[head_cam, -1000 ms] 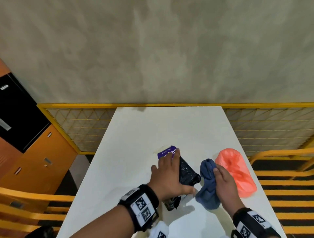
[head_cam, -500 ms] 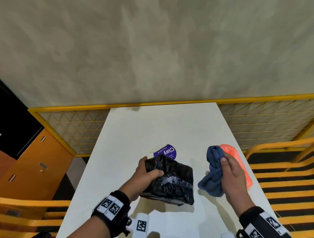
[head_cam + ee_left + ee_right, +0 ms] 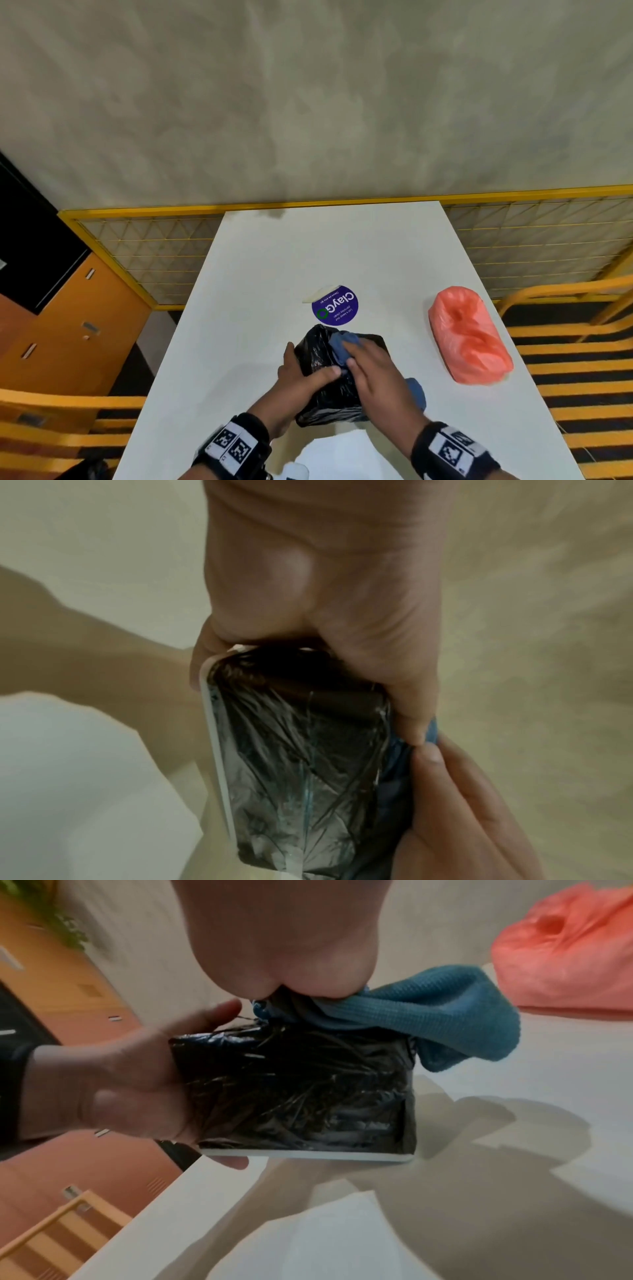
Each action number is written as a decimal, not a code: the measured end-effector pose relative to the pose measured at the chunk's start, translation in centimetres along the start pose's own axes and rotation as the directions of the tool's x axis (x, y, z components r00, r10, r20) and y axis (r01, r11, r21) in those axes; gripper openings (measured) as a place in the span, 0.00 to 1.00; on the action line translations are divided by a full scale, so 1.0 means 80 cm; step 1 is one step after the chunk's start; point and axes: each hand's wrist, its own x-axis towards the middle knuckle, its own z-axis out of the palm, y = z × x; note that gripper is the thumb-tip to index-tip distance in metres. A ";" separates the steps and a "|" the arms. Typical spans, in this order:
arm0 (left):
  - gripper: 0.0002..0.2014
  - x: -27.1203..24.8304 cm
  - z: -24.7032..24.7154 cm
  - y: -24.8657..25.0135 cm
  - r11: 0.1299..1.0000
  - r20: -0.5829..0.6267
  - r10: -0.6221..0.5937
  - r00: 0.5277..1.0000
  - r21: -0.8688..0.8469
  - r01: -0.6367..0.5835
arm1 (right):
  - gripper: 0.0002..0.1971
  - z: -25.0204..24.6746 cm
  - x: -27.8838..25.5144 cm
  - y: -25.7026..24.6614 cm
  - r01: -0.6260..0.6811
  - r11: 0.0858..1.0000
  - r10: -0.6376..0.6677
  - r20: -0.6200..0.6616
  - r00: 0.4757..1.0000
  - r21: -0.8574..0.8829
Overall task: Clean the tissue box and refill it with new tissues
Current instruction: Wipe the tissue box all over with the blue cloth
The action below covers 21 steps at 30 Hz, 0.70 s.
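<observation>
Both hands are busy. One, the left hand, is curled round the side of the tissue box — a box wrapped in shiny black plastic, with a pale edge along its bottom. It looks lifted a little above the white worktop, near the front edge. The right hand lies on top of the box and pushes a blue cloth down on it; its fingers bend over the cloth, and one end of the cloth hangs off the right side.

My guess is that the wiping has only just begun, so most of the job is still to do. To wipe well, the left hand should hold the box firm so it cannot spin or slip. The plastic looks thin and wrinkly, so soft, long strokes seem best — hard rubbing might tear it. Turn the box to reach each side.

A pink bag sits well apart on the right, maybe holding the new tissues, though I cannot tell. A round purple sticker lies just behind the box.
</observation>
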 end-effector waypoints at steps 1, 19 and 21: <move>0.61 0.001 -0.001 -0.002 1.000 -0.009 -0.002 1.000 0.010 0.002 | 0.23 0.004 0.001 0.000 0.025 0.999 -0.025 -0.001 1.000 -0.024; 0.60 0.004 -0.008 -0.023 1.000 -0.002 0.000 1.000 0.016 0.000 | 0.20 -0.049 0.009 0.077 -0.165 0.986 0.164 -0.224 0.961 0.014; 0.60 0.006 -0.004 -0.023 1.000 -0.009 -0.004 1.000 0.024 0.004 | 0.20 -0.043 0.016 0.038 0.039 0.999 -0.045 -0.168 0.985 -0.039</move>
